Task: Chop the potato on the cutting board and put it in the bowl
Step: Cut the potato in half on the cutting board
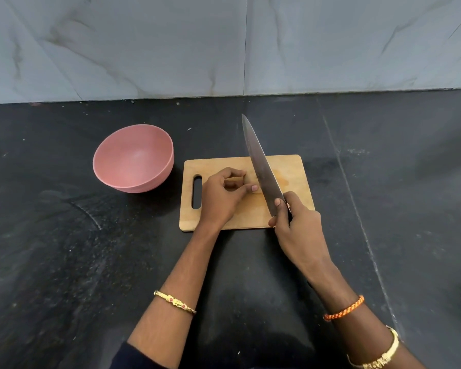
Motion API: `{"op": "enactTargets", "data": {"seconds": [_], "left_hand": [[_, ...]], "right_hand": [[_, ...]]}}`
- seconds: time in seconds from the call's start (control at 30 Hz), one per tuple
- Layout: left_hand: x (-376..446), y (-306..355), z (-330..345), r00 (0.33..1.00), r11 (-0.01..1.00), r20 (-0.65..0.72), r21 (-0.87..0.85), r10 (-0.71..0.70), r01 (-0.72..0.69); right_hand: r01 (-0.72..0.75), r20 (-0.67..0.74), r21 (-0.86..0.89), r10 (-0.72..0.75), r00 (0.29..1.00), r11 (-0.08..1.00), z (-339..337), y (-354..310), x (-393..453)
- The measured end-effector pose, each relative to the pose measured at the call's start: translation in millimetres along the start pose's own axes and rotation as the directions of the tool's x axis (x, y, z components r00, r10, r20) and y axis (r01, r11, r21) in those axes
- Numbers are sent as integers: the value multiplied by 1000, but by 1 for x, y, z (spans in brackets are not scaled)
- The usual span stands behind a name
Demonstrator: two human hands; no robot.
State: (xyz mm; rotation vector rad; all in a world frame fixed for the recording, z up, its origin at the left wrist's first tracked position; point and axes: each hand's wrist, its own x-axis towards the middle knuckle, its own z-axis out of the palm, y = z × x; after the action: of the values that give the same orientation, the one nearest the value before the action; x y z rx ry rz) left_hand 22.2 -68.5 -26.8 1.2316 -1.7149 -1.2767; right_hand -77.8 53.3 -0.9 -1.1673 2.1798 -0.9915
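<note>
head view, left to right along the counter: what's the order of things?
Bowl → board's handle slot → left hand holding the potato → knife → right hand gripping its handle.

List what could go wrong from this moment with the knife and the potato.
1. The left hand pinches the potato with its fingertips right beside the knife blade; a slip could cut them.
2. The potato is small and mostly hidden by fingers, so it may roll or shift under the cut.
3. The pink bowl stands off the cutting board, so pieces could drop on the counter during transfer.
</note>
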Motion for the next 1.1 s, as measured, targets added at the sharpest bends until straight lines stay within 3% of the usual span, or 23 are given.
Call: {"op": "enactTargets", "data": {"seconds": [0.33, 0.57, 0.8, 1.1], "left_hand": [[-1, -1, 0, 1000, 1000, 2, -7, 25, -25], [-1, -3, 3, 995, 993, 29, 66, 96, -98], [6, -5, 3, 992, 987, 18, 100, 128, -130], [14, -6, 6, 993, 989, 14, 85, 121, -121]], "right_hand": [[-7, 17, -41, 8, 1000, 999, -1, -2, -4], [40, -7, -193, -42, 999, 980, 4, -2, -6], [-12, 94, -302, 42, 995, 953, 8, -7, 1], [-31, 100, -438, 84, 991, 899, 10, -15, 11]]}}
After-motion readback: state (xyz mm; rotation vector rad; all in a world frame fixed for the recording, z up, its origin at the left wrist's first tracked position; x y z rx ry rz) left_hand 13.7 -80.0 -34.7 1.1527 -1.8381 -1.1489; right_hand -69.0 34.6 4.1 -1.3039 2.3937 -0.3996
